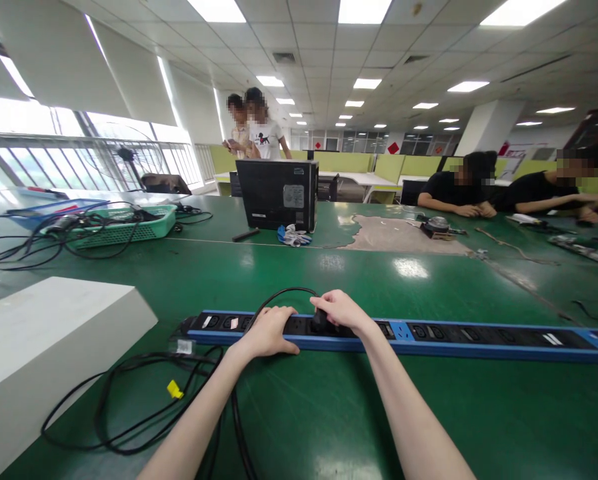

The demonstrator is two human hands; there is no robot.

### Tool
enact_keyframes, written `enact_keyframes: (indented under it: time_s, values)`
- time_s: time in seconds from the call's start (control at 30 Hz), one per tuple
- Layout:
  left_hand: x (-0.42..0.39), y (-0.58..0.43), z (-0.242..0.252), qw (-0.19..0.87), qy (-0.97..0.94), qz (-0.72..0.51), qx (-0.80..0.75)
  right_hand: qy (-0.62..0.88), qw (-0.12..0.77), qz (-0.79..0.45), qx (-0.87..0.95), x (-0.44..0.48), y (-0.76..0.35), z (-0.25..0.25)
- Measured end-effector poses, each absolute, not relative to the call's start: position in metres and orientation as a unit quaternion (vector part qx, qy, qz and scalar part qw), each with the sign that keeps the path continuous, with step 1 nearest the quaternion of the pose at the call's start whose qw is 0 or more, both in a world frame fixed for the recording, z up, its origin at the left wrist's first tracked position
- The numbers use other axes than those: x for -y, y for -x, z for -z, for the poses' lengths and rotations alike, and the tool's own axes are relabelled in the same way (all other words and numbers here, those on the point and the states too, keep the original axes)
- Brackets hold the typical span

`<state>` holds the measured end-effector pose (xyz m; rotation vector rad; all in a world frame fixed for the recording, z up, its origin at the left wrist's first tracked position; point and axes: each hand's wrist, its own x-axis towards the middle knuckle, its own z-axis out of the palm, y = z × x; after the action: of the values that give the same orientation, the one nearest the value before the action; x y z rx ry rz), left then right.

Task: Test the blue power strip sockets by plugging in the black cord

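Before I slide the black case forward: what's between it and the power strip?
Head view: a blue-white bundle, green tabletop, then an arched black cord.

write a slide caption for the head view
Right hand holding a black plug at a long blue-and-black power strip, left hand resting on the strip, green tabletop beneath.

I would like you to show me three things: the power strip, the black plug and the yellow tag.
Power strip [403, 331]: head view, on its blue socket section.
Black plug [320, 321]: head view, on the body, where it shows.
Yellow tag [175, 389]: head view, on its middle.
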<state>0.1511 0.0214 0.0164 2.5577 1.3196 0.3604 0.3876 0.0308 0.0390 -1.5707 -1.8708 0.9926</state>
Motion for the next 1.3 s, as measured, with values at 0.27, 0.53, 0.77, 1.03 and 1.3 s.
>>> enact_keyframes:
  time_s: [0.27,0.53,0.77,1.03,1.3]
  values:
    - [-0.012,-0.158,-0.031,0.205,-0.866,-0.184,-0.417,0.543,0.29,-0.341,0.711,-0.024,-0.388,-0.056]
    - [0.014,-0.188,-0.079,0.302,-0.833,-0.322,-0.334,0.513,0.387,-0.387,0.661,0.009,-0.444,-0.115]
    - [0.042,-0.207,-0.107,0.228,-0.78,-0.472,-0.341,0.456,0.401,-0.494,0.623,0.07,-0.504,-0.152]
    - [0.052,-0.236,-0.086,0.048,-0.835,-0.388,-0.387,0.399,0.595,-0.448,0.536,0.082,-0.577,-0.156]
    - [0.035,-0.233,-0.064,0.192,-0.8,-0.267,-0.502,0.426,0.507,-0.534,0.525,0.067,-0.549,-0.148]
